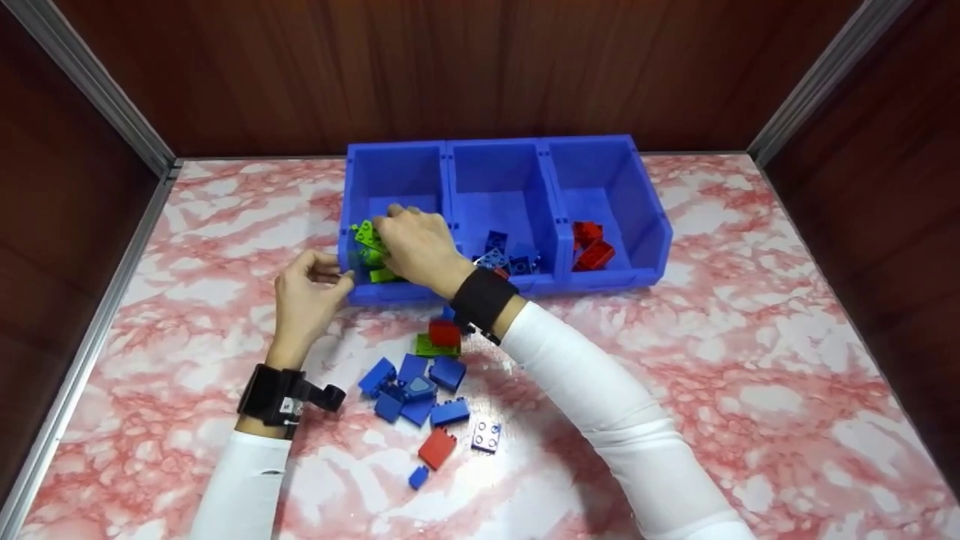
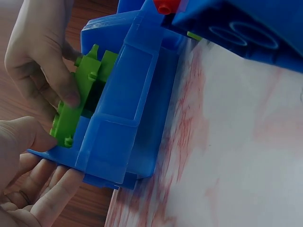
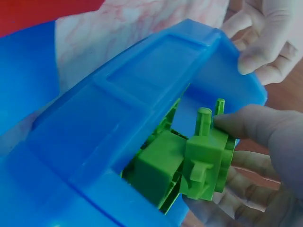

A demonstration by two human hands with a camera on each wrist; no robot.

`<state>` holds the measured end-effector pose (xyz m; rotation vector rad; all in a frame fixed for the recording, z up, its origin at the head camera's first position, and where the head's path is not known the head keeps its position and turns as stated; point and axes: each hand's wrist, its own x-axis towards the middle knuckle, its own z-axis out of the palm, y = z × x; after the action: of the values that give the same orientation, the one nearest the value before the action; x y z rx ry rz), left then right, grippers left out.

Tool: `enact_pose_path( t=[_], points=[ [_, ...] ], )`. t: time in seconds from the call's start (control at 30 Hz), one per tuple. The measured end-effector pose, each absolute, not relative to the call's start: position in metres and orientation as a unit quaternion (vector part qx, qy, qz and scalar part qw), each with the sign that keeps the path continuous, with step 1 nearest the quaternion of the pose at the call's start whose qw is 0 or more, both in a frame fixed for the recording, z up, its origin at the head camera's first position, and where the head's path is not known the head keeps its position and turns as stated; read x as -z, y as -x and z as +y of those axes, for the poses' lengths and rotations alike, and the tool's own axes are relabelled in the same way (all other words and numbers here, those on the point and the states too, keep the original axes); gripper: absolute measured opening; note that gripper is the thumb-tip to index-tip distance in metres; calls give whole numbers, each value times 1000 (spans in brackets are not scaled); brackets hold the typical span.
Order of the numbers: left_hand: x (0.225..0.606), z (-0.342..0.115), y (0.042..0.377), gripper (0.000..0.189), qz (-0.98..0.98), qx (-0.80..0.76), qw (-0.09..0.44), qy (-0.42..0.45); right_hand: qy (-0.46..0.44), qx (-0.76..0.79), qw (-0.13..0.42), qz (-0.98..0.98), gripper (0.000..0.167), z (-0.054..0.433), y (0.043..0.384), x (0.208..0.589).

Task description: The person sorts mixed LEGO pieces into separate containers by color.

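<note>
My right hand [image 1: 424, 247] is over the left compartment of the blue bin [image 1: 397, 294]. Its thumb and fingers grip a green toy brick [image 3: 204, 146] with studs and upright pegs. Under that piece lie more green bricks [image 3: 158, 163]. At the bin's left corner, my left hand [image 1: 306, 300] pinches the side wall, thumb near the rim and fingers against the outside. Part of the compartment is hidden beneath the right hand.
Dark blue bricks [image 1: 495, 241] fill part of the middle compartment, red bricks [image 1: 596, 253] the right one. In front lie a pile of blue bricks [image 1: 412, 386], a red brick [image 1: 437, 448], a white brick [image 1: 486, 435] and a green brick [image 1: 427, 346] under a red one.
</note>
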<state>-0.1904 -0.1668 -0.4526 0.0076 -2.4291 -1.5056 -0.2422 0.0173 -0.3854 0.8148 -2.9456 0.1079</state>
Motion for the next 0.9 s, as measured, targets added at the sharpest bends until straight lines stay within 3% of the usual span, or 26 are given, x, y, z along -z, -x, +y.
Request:
enact_pose_path(
  t=[0.3,0.47,0.63,0.9],
  points=[
    [454,-167,191,18,-840,522,149,-2,-268,-22,42,-962,31,18,242,391],
    [455,-167,192,18,-838,524,155,-1,-276,-56,72,-957,33,27,238,383],
    [455,-167,192,19,-837,527,151,-4,-286,-125,107,-944,44,49,229,364],
    [453,-167,191,20,-840,525,137,-11,-249,-258,153,-921,49,109,210,345]
  ],
)
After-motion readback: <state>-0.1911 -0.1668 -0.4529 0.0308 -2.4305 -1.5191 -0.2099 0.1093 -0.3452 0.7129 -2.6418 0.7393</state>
